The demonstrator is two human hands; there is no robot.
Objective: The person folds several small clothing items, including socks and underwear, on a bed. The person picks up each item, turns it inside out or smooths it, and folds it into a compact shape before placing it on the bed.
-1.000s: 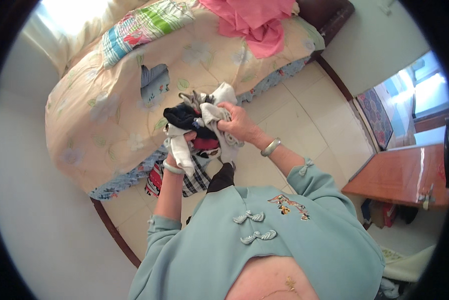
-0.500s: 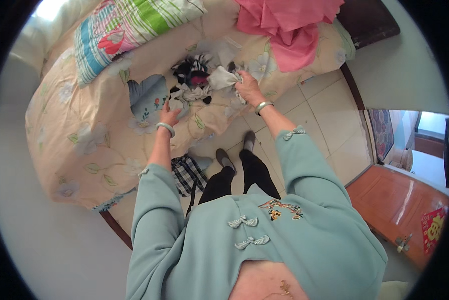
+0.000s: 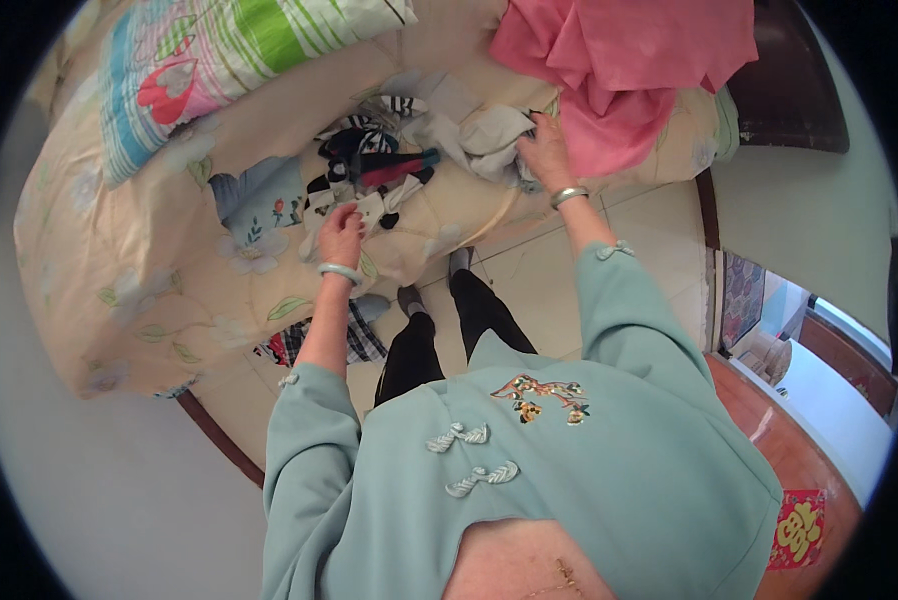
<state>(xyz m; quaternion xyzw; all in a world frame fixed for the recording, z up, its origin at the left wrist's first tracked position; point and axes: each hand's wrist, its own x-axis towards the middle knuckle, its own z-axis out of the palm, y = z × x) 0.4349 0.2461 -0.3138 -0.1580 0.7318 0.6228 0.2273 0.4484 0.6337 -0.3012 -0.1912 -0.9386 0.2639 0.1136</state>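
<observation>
A loose pile of small garments [image 3: 369, 168], black, white, striped and red, some of them sock-like, lies on the flowered bed cover [image 3: 249, 290]. My right hand [image 3: 546, 155] is closed on one end of a white cloth [image 3: 484, 140] at the pile's right side. The cloth trails left toward the striped pieces; its exact kind is unclear. At the near left edge of the pile, my left hand [image 3: 341, 235] has its fingers bent against pale fabric. Whether those fingers grip it cannot be made out.
A striped pillow [image 3: 239, 70] lies at the far left of the bed, and pink fabric [image 3: 619, 70] at the far right. A blue flowered patch [image 3: 264, 200] shows beside the pile. Checked cloth [image 3: 364, 335] hangs low by my legs. A dark brown board [image 3: 789, 90] stands at the right.
My right hand has moved right with the white cloth, drawing it out beside the pile. More dark and red pieces show. My left hand's fingers, spread before, are now bent at the pile.
</observation>
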